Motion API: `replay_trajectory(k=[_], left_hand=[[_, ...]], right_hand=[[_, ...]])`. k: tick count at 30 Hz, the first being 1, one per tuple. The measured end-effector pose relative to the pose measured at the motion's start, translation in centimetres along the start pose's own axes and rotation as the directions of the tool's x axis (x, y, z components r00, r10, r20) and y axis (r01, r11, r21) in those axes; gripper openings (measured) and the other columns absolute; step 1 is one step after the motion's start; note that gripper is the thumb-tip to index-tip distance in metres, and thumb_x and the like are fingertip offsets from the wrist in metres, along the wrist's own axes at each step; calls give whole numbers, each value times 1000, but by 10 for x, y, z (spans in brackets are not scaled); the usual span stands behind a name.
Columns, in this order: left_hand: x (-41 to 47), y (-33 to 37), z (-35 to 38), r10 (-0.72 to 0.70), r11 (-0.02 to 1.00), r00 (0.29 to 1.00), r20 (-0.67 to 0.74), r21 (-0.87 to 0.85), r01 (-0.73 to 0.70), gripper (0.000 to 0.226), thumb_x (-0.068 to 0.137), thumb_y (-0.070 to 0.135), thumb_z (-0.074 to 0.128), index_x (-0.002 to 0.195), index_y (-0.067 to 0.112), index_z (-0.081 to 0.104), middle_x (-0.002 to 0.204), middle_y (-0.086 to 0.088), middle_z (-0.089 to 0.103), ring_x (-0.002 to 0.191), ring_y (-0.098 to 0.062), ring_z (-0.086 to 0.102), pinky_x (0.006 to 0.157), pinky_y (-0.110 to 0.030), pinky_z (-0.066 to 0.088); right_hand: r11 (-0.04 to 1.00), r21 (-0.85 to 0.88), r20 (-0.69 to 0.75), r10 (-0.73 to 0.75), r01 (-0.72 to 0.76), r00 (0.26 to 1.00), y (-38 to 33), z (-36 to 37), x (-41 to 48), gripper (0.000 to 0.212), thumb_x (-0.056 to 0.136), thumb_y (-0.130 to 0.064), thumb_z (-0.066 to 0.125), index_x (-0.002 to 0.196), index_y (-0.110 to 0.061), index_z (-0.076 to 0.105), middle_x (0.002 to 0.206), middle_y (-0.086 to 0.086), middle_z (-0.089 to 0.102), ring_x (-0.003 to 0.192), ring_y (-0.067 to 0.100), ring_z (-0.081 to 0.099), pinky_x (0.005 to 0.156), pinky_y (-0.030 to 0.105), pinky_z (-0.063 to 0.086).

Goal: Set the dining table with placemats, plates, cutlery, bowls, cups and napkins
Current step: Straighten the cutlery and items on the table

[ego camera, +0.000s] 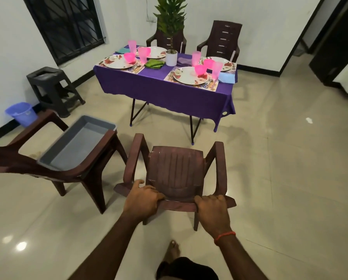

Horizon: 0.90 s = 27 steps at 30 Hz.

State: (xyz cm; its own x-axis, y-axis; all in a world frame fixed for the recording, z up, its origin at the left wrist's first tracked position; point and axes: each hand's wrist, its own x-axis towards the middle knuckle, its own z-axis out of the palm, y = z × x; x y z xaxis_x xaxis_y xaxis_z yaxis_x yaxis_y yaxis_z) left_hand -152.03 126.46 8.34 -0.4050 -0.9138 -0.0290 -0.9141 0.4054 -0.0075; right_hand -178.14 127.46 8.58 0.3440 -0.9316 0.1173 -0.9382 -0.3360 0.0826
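Nearest, the left hand (143, 199) and the right hand (212, 211) each grip the top rail of a brown chair (175, 170), with the fingers curled over the backrest edge. That chair faces the surface (169, 91) and is well apart from it on the tiled floor (270, 168). I cannot tell whether all its legs touch down.

A purple cloth drapes the surface, which carries four settings. Floral placemats (169, 76) lie under white flowered plates (190, 75). Pink bowls (201, 70) sit on the plates, and tall pink cups (217, 69) stand just beside them. Folded napkins (154, 63) lie near each setting: green by the pot, blue at the near right corner, teal at the far left, purple right of the pot. The cutlery is too small to make out with certainty.

To the left, a second chair (100, 158) holds a grey tub (78, 146) on its seat. Two more chairs (221, 37) stand behind the surface by the wall. A black stool (52, 87) sits under the barred window (68, 23), with a blue bin (20, 113) beside it. A potted plant (171, 57) in a white pot stands mid-surface. A bare foot (172, 251) shows below the arms, and a red thread (224, 236) circles the right wrist.
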Motion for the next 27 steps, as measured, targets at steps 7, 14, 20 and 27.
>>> replay_trajectory(k=[7,14,20,27], left_hand=[[58,-47,5,-21,996,995,-95,-87,12,37,90,42,41,98,41,77,77,18,74,73,-5,67,81,-36,40],[119,-94,5,-34,996,999,-13,-89,32,29,88,38,51,104,44,75,90,23,75,87,-2,66,84,-36,36],[155,-116,12,-78,997,990,118,-8,80,33,75,41,67,108,49,66,95,25,71,96,-1,63,93,-41,30],[167,-142,12,-53,999,996,67,4,53,33,79,57,50,98,42,72,91,24,70,104,-2,62,110,-54,22]], right_hand=[[999,2,57,45,-46,997,-4,10,71,22,59,-20,83,71,-23,65,57,1,65,53,26,64,59,37,46],[993,12,63,119,-120,991,1,24,131,3,76,-22,65,75,-22,68,61,2,67,58,28,66,65,39,49],[992,-17,56,127,-127,990,8,42,164,20,82,-20,51,83,-24,71,68,1,69,65,28,67,68,40,47],[986,71,79,148,-154,986,-4,37,183,28,66,-26,84,91,-37,76,69,-5,71,66,20,69,66,39,51]])
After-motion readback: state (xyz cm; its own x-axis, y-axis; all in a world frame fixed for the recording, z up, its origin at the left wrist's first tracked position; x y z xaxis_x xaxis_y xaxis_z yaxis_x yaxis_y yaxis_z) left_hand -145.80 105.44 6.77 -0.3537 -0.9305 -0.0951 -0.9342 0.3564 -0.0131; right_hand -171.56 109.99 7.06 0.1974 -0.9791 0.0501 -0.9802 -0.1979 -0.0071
